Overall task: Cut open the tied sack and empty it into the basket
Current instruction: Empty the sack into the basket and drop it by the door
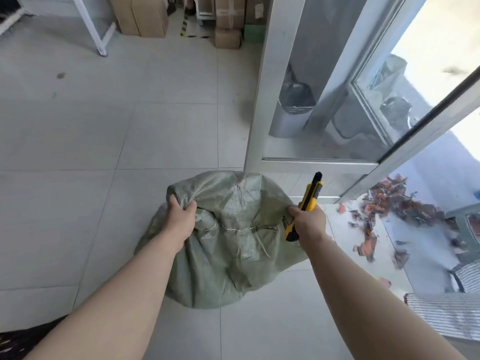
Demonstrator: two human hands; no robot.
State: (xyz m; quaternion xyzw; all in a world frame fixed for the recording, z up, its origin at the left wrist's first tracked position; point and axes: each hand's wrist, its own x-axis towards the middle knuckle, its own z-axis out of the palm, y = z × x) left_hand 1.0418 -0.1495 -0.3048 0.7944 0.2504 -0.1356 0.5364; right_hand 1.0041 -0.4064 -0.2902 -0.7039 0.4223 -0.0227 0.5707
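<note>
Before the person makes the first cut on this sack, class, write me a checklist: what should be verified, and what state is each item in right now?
1. Sack steadied: ok. The left hand grips a fold of the fabric near its top.
2. Cutter in hand: ok. The right hand is closed round the yellow utility knife.
3. Blade extended: cannot tell. The black tip points up and away; no blade shows.
4. Tie located: ok. The string runs across the gathered fabric between the hands, uncut.
5. Left hand off the cutting line: not ok. It holds fabric right at the string's end.
6. Basket ready: cannot tell. A striped container sits at the right edge, partly out of view.
</note>
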